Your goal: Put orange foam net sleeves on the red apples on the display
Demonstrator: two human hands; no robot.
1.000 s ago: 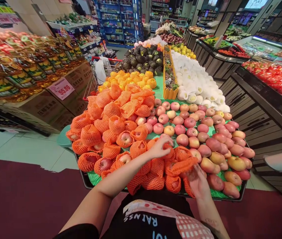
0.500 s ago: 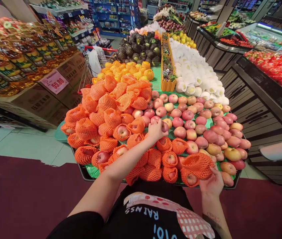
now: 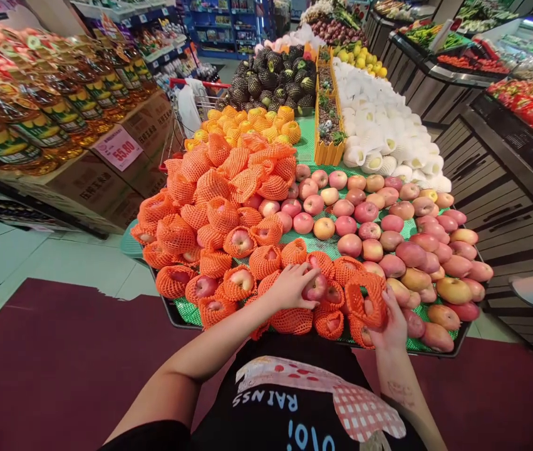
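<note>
The left hand (image 3: 292, 288) has drawn back from the loose apples (image 3: 391, 241) this past half second, fingers round one apple (image 3: 317, 288). Near it, the right hand (image 3: 392, 322) grasps an orange net sleeve (image 3: 377, 307), mouth spread. Sleeving seems in hand; next, I'd say, fruit and opening need lining up. Sleeved fruit (image 3: 175, 235) crowds the green-lined worktop (image 3: 310, 243); oil bottles (image 3: 73, 100) stand beyond, leftward.

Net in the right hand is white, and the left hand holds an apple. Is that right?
Not quite: the net in the right hand is orange, not white, as the head view shows. The left hand does hold an apple.
</note>
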